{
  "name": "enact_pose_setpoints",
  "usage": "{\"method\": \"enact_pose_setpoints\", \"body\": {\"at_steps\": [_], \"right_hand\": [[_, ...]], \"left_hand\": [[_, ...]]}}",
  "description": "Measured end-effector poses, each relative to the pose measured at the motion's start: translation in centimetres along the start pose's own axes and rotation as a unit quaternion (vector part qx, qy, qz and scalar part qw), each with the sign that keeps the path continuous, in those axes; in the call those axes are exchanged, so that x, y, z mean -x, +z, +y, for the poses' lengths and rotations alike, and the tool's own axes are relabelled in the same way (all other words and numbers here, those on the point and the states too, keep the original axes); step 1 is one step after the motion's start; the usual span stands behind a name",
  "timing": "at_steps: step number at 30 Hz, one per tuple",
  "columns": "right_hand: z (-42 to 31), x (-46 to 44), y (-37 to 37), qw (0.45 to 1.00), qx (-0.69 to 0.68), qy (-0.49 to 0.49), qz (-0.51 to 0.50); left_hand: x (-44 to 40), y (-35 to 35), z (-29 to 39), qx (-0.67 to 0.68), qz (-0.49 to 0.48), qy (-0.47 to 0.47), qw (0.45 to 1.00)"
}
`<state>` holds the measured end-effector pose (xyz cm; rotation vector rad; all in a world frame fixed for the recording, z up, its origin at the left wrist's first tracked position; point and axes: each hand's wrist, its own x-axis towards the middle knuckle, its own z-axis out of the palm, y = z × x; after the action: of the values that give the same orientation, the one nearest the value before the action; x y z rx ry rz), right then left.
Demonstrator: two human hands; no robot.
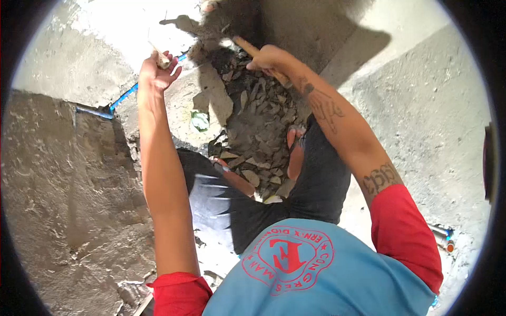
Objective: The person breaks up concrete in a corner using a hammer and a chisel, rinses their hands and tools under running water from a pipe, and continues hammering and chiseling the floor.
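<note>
My right hand (269, 59) is wrapped round the wooden handle (245, 46) of a tool. The handle slants up and left, and its far end is lost in bright light and shadow, so I cannot make out the head. Farther left, my left hand (158, 75) is palm up, its fingers curled on a small pale object (162, 60) with a thin tip pointing up; its kind is unclear. Below and between the hands lies a dark trench of broken rubble (258, 105). The two hands are apart.
A blue pipe (125, 96) runs along the base of the rough wall (63, 174) at left. A flat concrete slab (215, 97) and a green-white scrap (200, 121) lie beside the rubble. My bare feet (296, 152) flank the trench. A pipe end (449, 246) shows at right.
</note>
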<state>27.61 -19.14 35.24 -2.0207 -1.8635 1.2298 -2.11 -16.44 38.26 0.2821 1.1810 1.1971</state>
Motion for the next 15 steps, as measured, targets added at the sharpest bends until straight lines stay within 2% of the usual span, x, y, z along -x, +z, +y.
{"method": "enact_pose_setpoints", "body": {"at_steps": [2, 3, 5, 6, 7, 8, 9, 11, 12, 13, 15], "right_hand": [[-0.4, -1.8, 1.6, 0.998, 0.056, 0.005, -0.030], [-0.7, -2.3, 2.5, 0.997, 0.062, 0.009, -0.047], [-0.9, -3.8, 5.1, 0.995, 0.072, 0.017, -0.068], [-1.2, -5.3, 6.4, 0.996, 0.050, 0.008, -0.072], [-2.0, -6.5, 7.3, 0.997, 0.025, -0.004, -0.075], [-3.0, -6.6, 8.3, 0.992, -0.075, -0.009, -0.103], [-3.0, -7.5, 9.6, 0.991, -0.080, -0.011, -0.105], [-2.2, -10.0, 13.0, 0.961, -0.220, -0.051, -0.160], [-2.7, -10.2, 14.8, 0.978, -0.174, -0.025, -0.111], [-3.7, -9.9, 16.3, 0.978, -0.177, -0.025, -0.112], [-5.5, -9.9, 18.4, 0.997, -0.050, 0.043, -0.051]], "left_hand": [[1.2, -1.1, 0.7, 0.021, -0.070, 0.034, 0.997], [1.2, -1.5, 1.1, 0.032, -0.067, 0.031, 0.997], [0.9, -1.9, 1.9, 0.093, -0.202, 0.130, 0.966], [1.8, -1.7, 2.3, 0.095, -0.201, 0.132, 0.966], [3.4, -0.8, 2.2, 0.075, -0.150, 0.170, 0.971], [4.3, -0.4, 2.1, 0.052, -0.097, 0.205, 0.973], [4.3, -0.6, 2.1, 0.047, -0.096, 0.206, 0.973], [4.0, -1.2, 2.2, 0.077, -0.136, 0.167, 0.973], [4.1, -1.2, 2.2, 0.076, -0.132, 0.165, 0.975], [4.0, -1.7, 2.3, 0.073, -0.132, 0.164, 0.975], [3.4, -2.1, 2.3, 0.095, -0.111, 0.157, 0.977]]}}
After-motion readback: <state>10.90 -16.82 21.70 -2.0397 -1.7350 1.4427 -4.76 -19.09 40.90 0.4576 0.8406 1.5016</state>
